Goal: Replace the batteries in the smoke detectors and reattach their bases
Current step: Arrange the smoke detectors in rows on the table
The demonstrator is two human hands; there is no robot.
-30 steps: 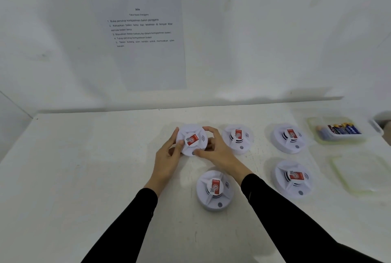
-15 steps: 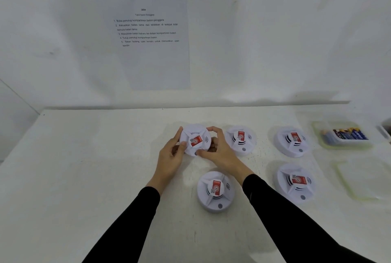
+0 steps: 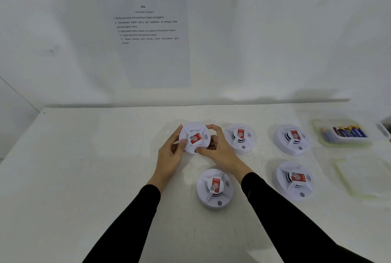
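Note:
A white round smoke detector [image 3: 193, 133] with a red sticker is lifted and tilted toward me, held from both sides. My left hand [image 3: 170, 155] grips its left rim, my right hand [image 3: 219, 149] its right and lower rim. Several more detectors lie face up on the white table [image 3: 95, 167]: one close to me [image 3: 213, 188], one just right of the held one [image 3: 240, 137], and two further right [image 3: 291, 139] [image 3: 293, 179]. A clear tub [image 3: 319, 138] at the far right holds blue and yellow batteries [image 3: 344, 132].
A clear lid [image 3: 364, 176] lies flat in front of the battery tub. An instruction sheet [image 3: 148, 36] hangs on the white wall behind the table. The corner of another container [image 3: 385, 129] shows at the right edge.
The held detector has turned a little in my hands, its red sticker now more tilted. Both hands stay on its rim in nearly the same spot.

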